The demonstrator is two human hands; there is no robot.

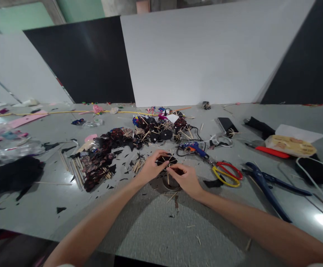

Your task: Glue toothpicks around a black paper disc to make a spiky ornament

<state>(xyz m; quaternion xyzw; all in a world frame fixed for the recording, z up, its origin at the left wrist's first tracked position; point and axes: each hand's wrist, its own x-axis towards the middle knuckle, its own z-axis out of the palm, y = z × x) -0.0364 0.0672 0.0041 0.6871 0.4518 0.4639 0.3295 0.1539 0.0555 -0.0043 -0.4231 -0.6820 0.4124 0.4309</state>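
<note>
A small black umbrella-like piece with thin pale ribs (171, 159) is held between both hands, above the middle of the table. My left hand (155, 164) grips its left edge, thumb on top. Pinched at its near side are the fingers of my right hand (186, 178); whether they hold a rib or the piece's edge is too small to tell. A pale stick (168, 178) points down from it. Beneath lies a round, ring-shaped object (175, 185), partly hidden by my hands. Similar ribbed pieces (139, 132) lie piled behind.
Right of my hands are a blue glue gun (197, 149), scissors with red and yellow handles (228, 174) and blue-handled pliers (270, 193). A phone (227, 125) lies farther back. Dark patterned pieces (96, 167) and sticks (77, 172) lie left. Panels (206, 55) stand along the back.
</note>
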